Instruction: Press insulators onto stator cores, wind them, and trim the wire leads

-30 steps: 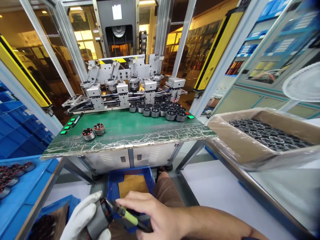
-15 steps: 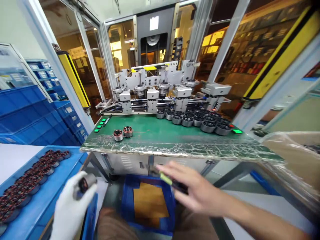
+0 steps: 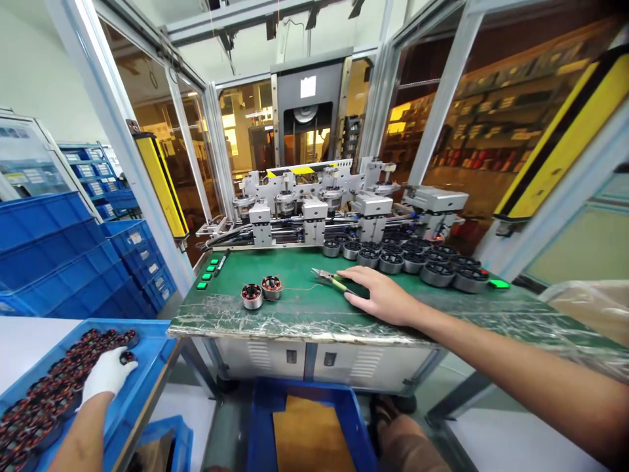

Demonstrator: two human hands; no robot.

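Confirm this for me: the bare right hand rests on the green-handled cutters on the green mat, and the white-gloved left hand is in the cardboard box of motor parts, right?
Not quite. The head view shows the white-gloved left hand in the blue plastic tray of copper-wound stators, not a cardboard box. The rest holds: the bare right hand rests on the green-handled cutters on the green mat.

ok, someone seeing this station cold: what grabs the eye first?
Probably the bare right hand resting on the cutters in the middle of the green bench, with two wound stators just to their left. Next, the gloved left hand down in the blue tray of copper-wound stators at lower left. Behind, a row of dark ring housings lines the grey fixture machine.
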